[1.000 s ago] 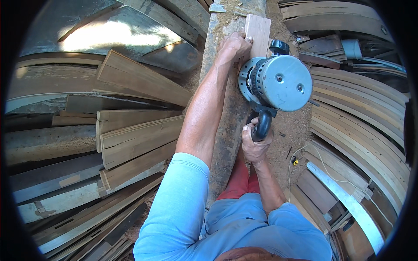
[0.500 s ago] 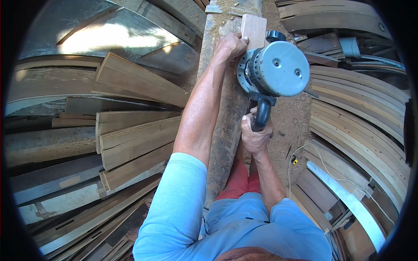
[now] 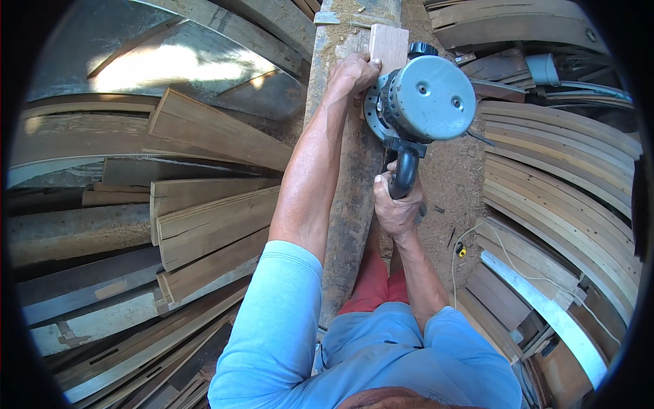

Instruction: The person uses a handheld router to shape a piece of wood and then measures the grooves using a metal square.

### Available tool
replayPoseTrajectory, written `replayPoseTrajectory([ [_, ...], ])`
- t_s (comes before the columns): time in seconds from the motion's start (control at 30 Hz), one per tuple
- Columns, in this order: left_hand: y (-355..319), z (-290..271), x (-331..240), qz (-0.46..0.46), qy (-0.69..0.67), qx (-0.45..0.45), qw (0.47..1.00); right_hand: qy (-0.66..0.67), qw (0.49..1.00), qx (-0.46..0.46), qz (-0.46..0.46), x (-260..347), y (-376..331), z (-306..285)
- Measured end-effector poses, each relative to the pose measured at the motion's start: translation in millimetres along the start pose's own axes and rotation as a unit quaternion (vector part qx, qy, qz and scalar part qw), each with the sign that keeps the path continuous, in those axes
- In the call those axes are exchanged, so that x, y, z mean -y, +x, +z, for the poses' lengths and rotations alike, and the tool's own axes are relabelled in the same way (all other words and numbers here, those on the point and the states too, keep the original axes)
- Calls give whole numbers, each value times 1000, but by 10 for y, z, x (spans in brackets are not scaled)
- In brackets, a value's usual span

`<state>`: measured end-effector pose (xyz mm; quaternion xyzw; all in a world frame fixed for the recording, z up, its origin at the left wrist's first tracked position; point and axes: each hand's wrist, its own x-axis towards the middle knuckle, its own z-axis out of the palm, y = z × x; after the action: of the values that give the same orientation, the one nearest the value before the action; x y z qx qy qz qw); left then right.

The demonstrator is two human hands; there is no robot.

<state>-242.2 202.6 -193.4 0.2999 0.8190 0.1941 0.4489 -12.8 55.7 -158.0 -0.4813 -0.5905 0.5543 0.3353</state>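
A grey router (image 3: 436, 99) with a round motor housing and black handles rests at the right side of a narrow light wooden board (image 3: 390, 46), its base partly over the board. My right hand (image 3: 397, 208) is wrapped around the router's near black handle. My left hand (image 3: 355, 71) grips the left edge of the board just beyond the router, fingers curled. Beneath the board runs a long worn wooden bench (image 3: 344, 225). The router bit and the board's near end are hidden under the tool.
Stacked planks (image 3: 214, 221) lie close on the left. Curved wooden strips (image 3: 558, 180) are piled on the right. Sawdust covers the ground (image 3: 453, 180) beside the bench. A pale cord (image 3: 504, 249) loops over pieces at the lower right, near a small yellow object (image 3: 462, 251).
The router has slid slightly away from me along the board, with my right hand on its handle. My left hand keeps its hold. The whole view has shifted a little.
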Motion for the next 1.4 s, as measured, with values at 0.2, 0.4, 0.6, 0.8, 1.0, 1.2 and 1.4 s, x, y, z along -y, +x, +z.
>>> replayPoseTrajectory([
  [0.2, 118, 87, 115, 38, 20, -29, 999, -15, 1000, 23, -5, 22, -292, -66],
  [0.4, -25, 26, -16, -1, -4, 11, 1000, 27, 998, 12, 51, 278, -643, -416],
  [0.6, 53, 117, 41, 1, 11, -29, 1000, 258, 959, -40, 113, 392, -644, -990],
  [0.8, -244, 351, -229, 42, 156, -172, 972, 431, 850, -176, 247, -147, -539, -1554],
  [1.0, -136, 514, -197, 57, 189, -143, 970, 463, 780, -253, 336, -998, -770, -2205],
  [1.2, -625, 514, 67, 108, -417, 130, 893, 450, 751, -291, 385, -1501, -1166, -2627],
  [1.4, -1277, 844, -25, 111, -545, 175, 812, 438, 746, -287, 413, -1697, -1526, -2779],
])
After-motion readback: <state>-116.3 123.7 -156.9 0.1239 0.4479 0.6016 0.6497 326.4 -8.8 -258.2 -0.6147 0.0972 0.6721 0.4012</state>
